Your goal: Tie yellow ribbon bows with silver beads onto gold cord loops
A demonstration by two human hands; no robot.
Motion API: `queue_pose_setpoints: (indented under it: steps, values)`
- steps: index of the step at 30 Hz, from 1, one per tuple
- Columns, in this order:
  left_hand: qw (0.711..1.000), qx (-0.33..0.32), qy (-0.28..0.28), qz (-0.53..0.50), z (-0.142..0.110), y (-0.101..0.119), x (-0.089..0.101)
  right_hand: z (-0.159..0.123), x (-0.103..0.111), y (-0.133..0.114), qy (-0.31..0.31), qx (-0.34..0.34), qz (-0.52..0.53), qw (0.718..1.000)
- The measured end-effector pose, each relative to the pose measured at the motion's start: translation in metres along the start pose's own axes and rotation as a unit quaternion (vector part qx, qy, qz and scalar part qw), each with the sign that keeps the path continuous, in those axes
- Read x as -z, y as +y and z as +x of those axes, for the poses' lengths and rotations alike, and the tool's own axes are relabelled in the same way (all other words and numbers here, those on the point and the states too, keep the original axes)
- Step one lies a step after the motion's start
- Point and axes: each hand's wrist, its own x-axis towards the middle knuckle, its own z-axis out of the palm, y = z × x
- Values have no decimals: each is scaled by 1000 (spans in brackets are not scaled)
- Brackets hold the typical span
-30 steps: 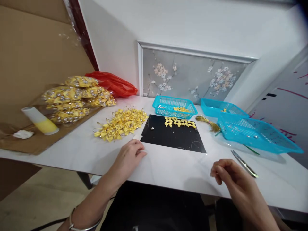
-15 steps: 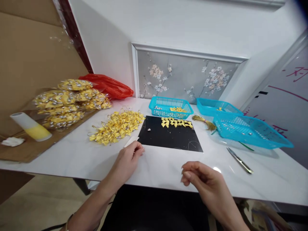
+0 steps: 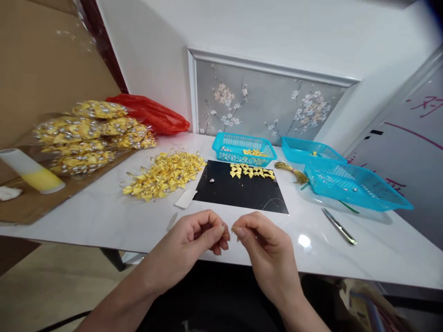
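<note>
My left hand [image 3: 199,237] is closed in a pinch over the table's front part. Facing it, my right hand [image 3: 265,249] pinches too, its fingertips a short gap from the left ones. A fine thread-like strand shows faintly at the fingertips; most of it is hidden or too thin to see. Beyond the hands lies a black mat [image 3: 238,193] with rows of yellow ribbon bows [image 3: 249,171] along its far edge and a small silvery piece [image 3: 212,180]. Left of the mat is a heap of yellow bows with thin loops [image 3: 166,177]. A bundle of gold cords [image 3: 292,172] rests to the right.
Blue baskets [image 3: 245,159] stand behind the mat and at right [image 3: 360,186]. A metal-handled knife [image 3: 339,226] lies at right, a white strip [image 3: 186,198] beside the mat. Bagged bows [image 3: 83,138], a red plastic bag [image 3: 148,115] and a white-yellow cylinder [image 3: 32,170] are at left.
My hands have come together: the left moved right, the right moved left and slightly up. Both stay pinched. The white strip beside the mat is now uncovered. The view has shifted slightly.
</note>
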Motion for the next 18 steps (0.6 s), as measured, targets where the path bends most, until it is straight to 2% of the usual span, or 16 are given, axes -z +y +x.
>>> queue_pose_setpoints:
  steps: [4,18]
  values:
    - [1000,-6,-2,-20,1,-1,0,-2,0,-2,-2,-4,1,1000]
    - [999,-3,-9,-43,-3,-4,0,-6,-2,-3,2,122,-128,984]
